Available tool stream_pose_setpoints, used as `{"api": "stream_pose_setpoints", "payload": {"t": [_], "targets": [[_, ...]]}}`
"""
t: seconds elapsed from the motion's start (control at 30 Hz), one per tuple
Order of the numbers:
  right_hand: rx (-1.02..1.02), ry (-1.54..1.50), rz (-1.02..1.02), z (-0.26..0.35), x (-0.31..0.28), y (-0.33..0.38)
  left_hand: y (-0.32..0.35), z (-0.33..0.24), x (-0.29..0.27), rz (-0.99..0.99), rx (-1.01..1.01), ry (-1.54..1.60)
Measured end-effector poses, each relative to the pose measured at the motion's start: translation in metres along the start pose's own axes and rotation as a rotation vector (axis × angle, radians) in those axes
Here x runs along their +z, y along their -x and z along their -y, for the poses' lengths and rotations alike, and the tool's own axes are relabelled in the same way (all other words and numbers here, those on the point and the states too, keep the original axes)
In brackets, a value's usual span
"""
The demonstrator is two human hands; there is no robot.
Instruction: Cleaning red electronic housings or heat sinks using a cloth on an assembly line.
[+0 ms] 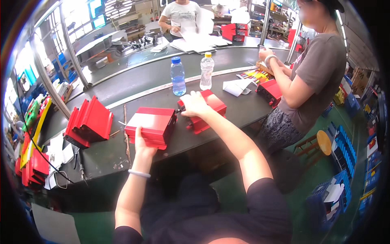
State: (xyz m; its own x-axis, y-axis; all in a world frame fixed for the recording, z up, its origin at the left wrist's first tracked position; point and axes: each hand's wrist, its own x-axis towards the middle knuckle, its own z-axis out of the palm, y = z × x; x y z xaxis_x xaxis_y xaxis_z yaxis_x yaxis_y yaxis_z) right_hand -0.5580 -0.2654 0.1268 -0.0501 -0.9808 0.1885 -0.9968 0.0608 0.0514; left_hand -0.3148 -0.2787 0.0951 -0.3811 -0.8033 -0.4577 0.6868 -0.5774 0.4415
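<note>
On the dark workbench, a red ribbed metal case [151, 122] sits tilted toward me. My left hand [144, 146] grips its near side, thumb up over the top edge and the other fingers hidden beneath. Right of it lies a second red metal case [209, 106] with dark fittings at its left end. My right hand [194, 105] is at that end, between the two cases. Its fingers are bent round a small dark piece that I cannot make out. Behind them stand a blue-capped bottle [178, 77] and a yellow-capped bottle [206, 72].
Several red cases [89, 122] stand at the left on the workbench [109, 162], near papers and a cable. On the right a co-worker [317, 73] works beside another red case [270, 92] and some wires. Across the conveyor [134, 77] another person [183, 20] handles white sheets.
</note>
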Motion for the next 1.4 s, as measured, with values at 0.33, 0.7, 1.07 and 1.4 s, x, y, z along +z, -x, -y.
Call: {"api": "stream_pose_setpoints", "payload": {"t": [0.33, 0.7, 1.07, 1.4], "targets": [[0.173, -0.524, -0.750, -0.082, 0.008, 0.033, -0.027, 0.042, 0.022, 0.281, -0.365, -0.409], [-0.236, -1.698, -0.552, -0.007, -0.046, 0.083, 0.039, 0.039, 0.025, 0.605, -0.284, -0.901], [-0.412, -1.895, -0.429, 0.070, -0.051, 0.050, 0.089, -0.009, -0.045, 0.469, -0.158, -0.935], [-0.172, -1.617, -0.058, 0.170, -0.038, -0.067, 0.140, -0.039, -0.132, 0.318, -0.007, -0.850]]}}
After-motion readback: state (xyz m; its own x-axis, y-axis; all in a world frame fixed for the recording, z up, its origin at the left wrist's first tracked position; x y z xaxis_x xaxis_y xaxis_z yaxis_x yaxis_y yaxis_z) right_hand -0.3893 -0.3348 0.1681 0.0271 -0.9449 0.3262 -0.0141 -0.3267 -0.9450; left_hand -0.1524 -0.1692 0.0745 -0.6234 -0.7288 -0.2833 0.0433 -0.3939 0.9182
